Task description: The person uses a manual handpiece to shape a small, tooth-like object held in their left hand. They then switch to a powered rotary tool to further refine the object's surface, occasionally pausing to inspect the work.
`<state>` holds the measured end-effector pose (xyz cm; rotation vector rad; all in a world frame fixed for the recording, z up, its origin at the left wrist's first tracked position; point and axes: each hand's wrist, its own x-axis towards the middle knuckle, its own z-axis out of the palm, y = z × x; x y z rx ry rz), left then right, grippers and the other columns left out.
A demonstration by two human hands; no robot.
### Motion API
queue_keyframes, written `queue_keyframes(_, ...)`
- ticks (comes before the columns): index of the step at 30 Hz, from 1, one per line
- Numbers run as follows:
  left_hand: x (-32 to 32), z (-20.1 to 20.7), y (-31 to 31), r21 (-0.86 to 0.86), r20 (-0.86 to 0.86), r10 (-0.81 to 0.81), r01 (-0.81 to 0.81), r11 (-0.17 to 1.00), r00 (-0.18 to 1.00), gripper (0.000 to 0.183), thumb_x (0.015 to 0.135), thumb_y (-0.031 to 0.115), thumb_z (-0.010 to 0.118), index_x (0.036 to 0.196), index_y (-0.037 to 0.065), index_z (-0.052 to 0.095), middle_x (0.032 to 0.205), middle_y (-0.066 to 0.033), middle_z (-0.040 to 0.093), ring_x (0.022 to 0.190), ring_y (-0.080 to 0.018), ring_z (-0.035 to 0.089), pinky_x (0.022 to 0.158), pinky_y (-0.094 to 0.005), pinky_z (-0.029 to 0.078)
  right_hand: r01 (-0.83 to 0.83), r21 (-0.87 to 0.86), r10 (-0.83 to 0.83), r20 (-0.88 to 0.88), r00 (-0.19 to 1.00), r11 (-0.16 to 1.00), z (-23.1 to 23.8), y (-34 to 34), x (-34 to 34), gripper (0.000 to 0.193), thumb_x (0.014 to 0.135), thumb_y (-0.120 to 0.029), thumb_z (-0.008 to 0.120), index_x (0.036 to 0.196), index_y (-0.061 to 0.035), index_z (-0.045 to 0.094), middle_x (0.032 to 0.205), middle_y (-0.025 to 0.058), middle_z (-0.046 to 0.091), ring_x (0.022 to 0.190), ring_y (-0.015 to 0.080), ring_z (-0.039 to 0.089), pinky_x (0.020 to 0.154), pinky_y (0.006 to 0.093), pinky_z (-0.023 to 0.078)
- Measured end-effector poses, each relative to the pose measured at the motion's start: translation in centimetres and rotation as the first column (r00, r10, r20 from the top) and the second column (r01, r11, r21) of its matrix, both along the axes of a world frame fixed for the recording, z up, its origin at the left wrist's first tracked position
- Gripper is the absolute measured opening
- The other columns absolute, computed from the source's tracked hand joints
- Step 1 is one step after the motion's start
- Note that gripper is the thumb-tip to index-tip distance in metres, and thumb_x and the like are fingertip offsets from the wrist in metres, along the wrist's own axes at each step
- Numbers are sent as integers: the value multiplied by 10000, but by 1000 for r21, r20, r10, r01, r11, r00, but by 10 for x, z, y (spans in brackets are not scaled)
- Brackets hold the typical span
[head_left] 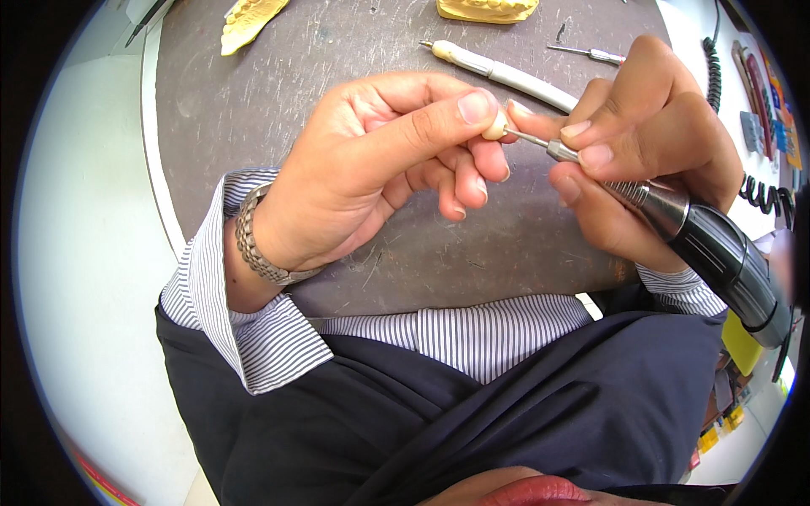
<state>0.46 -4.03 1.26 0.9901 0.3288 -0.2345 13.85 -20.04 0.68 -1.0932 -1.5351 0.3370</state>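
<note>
"Where is the small piece from your remote seat?"

"I have it at centre, a small tooth-coloured piece (496, 128) raised above the table (472, 261), well in from its near edge. The left hand (363, 160) pinches it between thumb and fingertips, the other fingers loosely curled. My reading: that fine hold leaves the side facing right exposed."

"And the right hand (666, 135)?"

"Wrapped around a black-and-silver handpiece (717, 244), fingers bunched near its metal nose. From my post, I take that forward grip as a matter of control. The slim bit (529, 137) points left and meets the piece; whether it is spinning, I cannot tell. One right finger reaches in beside the piece, perhaps as a brace. I cannot confirm contact."

"What shares the table?"

"Beyond the hands, a grey pen-like tool (527, 83) with a cream neck lies aslant, its tip toward the left edge. A slim metal tool (586, 53) rests near the right edge. Toward the far side I count two yellow casts, one (249, 25) nearer the left edge, the other (488, 10) farther right. All seem set outside the working space, presumably to keep it free yet within reach."
</note>
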Motion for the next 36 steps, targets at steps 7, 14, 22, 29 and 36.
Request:
queue_keyframes(7,-2,-1,1,-15,-11,-6,6,1000,1000,320,923,264,466,999,-32,559,708,-35,543,508,-25,474,430,-129,397,7,-208,-4,16,1000,978,20,-5,0,271,686,143,575,882,-28,499,861,98,463,654,94,521,848,379,524)
queue_keyframes(14,1,4,2,-73,-74,-23,18,997,997,295,925,241,459,1035,-22,535,815,-65,599,631,-41,565,488,-113,438,21,-143,-32,-76,997,990,14,-7,4,225,743,102,567,898,-39,484,879,94,469,641,97,528,877,436,495)
queue_keyframes(22,-1,-1,2,-235,43,0,10,972,999,244,917,122,449,1122,-6,487,995,-116,603,791,-70,602,538,-117,467,37,-155,-55,-117,992,987,17,-9,4,208,774,84,558,907,-55,480,891,82,473,622,96,523,920,505,441)
queue_keyframes(29,0,-3,6,-258,79,-28,48,965,997,245,889,67,470,1124,-4,475,1072,-171,584,911,-150,618,637,-152,517,49,-213,-64,-62,996,976,24,-10,0,236,765,105,548,920,-57,478,897,84,465,676,106,519,928,520,430)
queue_keyframes(36,2,0,4,-241,78,-3,22,970,997,259,895,81,474,1129,-28,459,1102,-194,566,1024,-226,583,817,-192,515,94,-208,-96,2,995,974,24,-12,-1,270,753,116,550,940,-60,470,892,91,451,721,120,508,933,522,425)
